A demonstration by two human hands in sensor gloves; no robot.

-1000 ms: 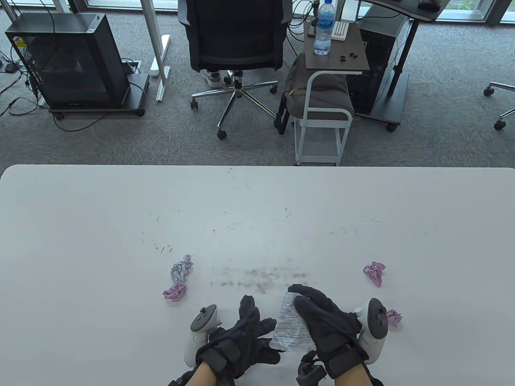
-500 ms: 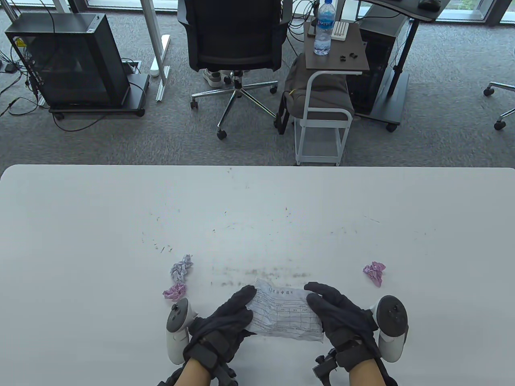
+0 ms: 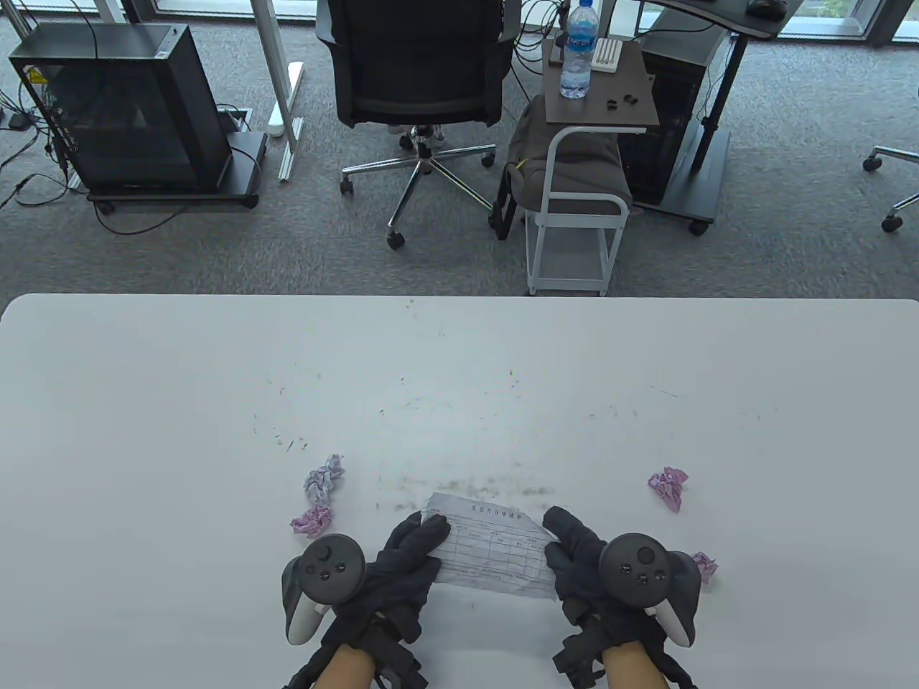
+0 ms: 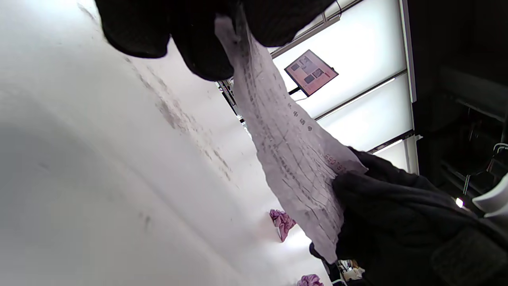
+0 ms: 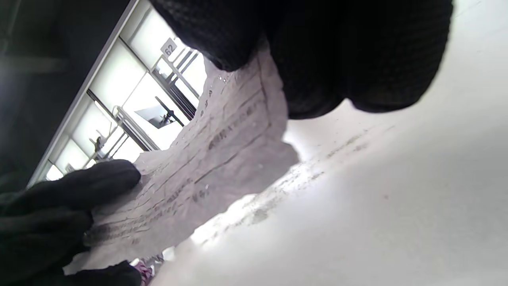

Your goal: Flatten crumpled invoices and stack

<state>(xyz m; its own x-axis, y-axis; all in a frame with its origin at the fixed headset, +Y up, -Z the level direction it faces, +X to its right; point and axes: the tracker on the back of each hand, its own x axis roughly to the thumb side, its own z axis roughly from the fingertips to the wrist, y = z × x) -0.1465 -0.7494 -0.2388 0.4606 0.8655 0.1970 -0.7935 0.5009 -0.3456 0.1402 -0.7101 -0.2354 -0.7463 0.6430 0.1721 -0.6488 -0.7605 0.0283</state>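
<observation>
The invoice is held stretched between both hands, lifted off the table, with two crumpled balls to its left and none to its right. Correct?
Not quite. The table view shows two balls right of the invoice too: one pink, one beside the right hand. The rest holds.

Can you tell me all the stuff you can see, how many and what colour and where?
invoice: 1, white, printed grid, held above table between both hands
paper balls: 4, pink or lilac, two at left, two at right
table: 1, white, scuffed
office chair: 1, black, behind table
water bottle: 1, clear, on brown side table
computer case: 1, black, floor, far left
left hand: 1, black glove, grips invoice's left edge
right hand: 1, black glove, grips invoice's right edge
</observation>
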